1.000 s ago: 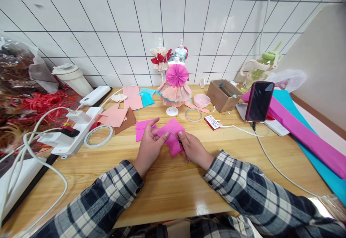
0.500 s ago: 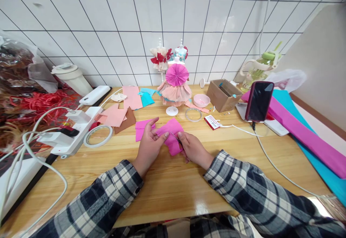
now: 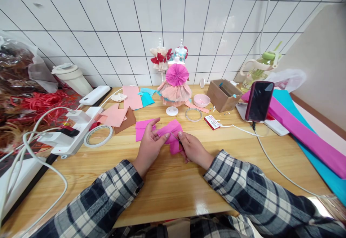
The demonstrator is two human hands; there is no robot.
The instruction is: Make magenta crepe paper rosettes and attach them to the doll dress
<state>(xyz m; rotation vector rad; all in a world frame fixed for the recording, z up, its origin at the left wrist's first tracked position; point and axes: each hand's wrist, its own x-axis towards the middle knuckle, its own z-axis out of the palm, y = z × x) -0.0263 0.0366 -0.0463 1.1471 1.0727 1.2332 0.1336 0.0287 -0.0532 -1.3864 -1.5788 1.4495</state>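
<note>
My left hand pinches the left side of a magenta piece of crepe paper between thumb and fingers. In my right hand is a small pair of scissors with dark handles; its thin blades lie across the paper, pointing left. Below the blades, part of the paper hangs down. Behind my left hand lies a folded magenta paper piece, partly hidden by it. Beyond both hands stands a small dress form in a ruffled pink skirt, with a round pleated magenta fan on its front.
Left are a roll of tape, pink paper scraps and a power strip with cables. Farther back are a metal ring, a pink bowl and a cardboard box. A phone stands right, beside long paper sheets.
The magenta crepe paper has shifted slightly, and its lower part sits a little higher and more folded below the blades. Both hands stay almost in place.
</note>
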